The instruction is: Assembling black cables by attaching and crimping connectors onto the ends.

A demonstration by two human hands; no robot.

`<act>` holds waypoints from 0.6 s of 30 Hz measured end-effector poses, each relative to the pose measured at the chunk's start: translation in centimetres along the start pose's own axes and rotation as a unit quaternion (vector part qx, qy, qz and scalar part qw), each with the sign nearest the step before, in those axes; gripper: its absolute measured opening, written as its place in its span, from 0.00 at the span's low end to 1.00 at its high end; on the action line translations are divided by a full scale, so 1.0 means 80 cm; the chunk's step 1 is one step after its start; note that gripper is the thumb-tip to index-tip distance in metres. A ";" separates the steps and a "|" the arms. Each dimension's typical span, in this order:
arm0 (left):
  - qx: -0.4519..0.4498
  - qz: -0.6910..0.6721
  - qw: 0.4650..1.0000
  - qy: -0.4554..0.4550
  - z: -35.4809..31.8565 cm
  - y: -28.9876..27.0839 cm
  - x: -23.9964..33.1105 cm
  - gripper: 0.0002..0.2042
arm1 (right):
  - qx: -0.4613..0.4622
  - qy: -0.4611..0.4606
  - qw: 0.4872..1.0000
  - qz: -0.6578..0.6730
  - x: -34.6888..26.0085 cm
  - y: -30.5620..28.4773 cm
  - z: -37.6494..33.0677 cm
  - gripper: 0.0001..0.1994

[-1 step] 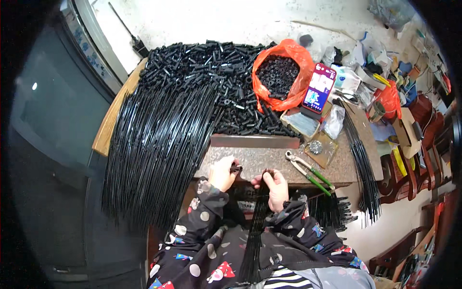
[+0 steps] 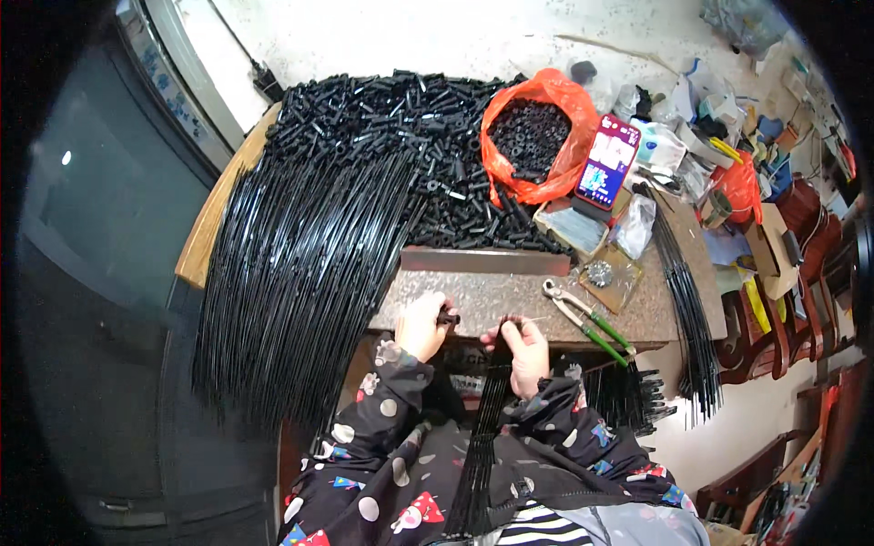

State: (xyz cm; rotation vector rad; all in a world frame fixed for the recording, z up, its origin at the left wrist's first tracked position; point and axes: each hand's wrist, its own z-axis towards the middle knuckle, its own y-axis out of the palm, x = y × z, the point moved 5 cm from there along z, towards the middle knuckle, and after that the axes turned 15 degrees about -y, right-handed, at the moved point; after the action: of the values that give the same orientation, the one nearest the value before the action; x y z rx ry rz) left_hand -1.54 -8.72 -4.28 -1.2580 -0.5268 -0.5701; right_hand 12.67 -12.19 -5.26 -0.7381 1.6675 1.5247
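Just off the table's near edge, my left hand (image 2: pixel 421 326) is closed around a short black tubular piece (image 2: pixel 449 318); its far end lies hidden in the fingers. To its right, my right hand (image 2: pixel 525 358) pinches the upper ends of a bundle of thin black cables (image 2: pixel 482 428), which hang down over my lap. A fine pale sliver (image 2: pixel 535 318) shows by the right fingertips; what it is, I cannot make out. The two hands are a small gap apart. A heap of similar black tubular pieces (image 2: pixel 382 118) covers the back of the table (image 2: pixel 482 296).
Many long black cables (image 2: pixel 300 291) drape over the left side. A metal bar (image 2: pixel 482 262) fronts the heap. Green-handled pincers (image 2: pixel 592 323), a phone (image 2: pixel 607 164), a red bag (image 2: pixel 510 187) of small black parts and another cable bundle (image 2: pixel 678 291) lie to the right.
The view has shifted slightly. My right hand has turned a little at the fingertips, where the pale sliver now shows. My left hand keeps its hold.
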 end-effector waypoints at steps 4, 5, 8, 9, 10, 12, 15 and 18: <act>-0.084 -0.334 0.930 -0.132 -0.004 -0.004 -0.008 0.04 | -0.040 -0.021 0.998 -0.045 -0.011 -0.001 -0.006 0.06; -0.159 -0.384 0.888 -0.194 -0.012 -0.002 -0.007 0.03 | -0.052 -0.026 0.997 -0.044 -0.009 -0.003 -0.009 0.06; -0.243 -0.415 0.852 -0.209 -0.017 -0.015 0.026 0.03 | -0.066 -0.039 0.996 -0.044 -0.009 0.000 -0.015 0.05; -0.252 -0.398 0.866 -0.168 -0.017 -0.020 0.039 0.03 | -0.070 -0.042 0.996 -0.047 -0.011 0.002 -0.017 0.05; -0.250 -0.399 0.866 -0.168 -0.016 -0.018 0.039 0.03 | -0.071 -0.043 0.995 -0.047 -0.012 0.003 -0.018 0.05; -0.285 -0.364 0.877 -0.131 -0.012 -0.008 0.041 0.04 | -0.103 -0.055 0.992 -0.058 -0.014 0.006 -0.016 0.05; -0.308 -0.332 0.885 -0.103 -0.005 -0.006 0.041 0.03 | -0.096 -0.046 0.993 -0.051 -0.016 0.010 -0.011 0.05; -0.300 -0.391 0.859 -0.134 -0.006 -0.001 0.041 0.02 | -0.076 -0.024 0.996 -0.048 -0.013 0.006 -0.009 0.05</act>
State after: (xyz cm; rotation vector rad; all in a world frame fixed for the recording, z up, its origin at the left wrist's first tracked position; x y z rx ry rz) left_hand 0.92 -9.52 -2.20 -1.7147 -1.1815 -1.3292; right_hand 12.76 -12.90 -4.16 -0.8415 1.4717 1.6011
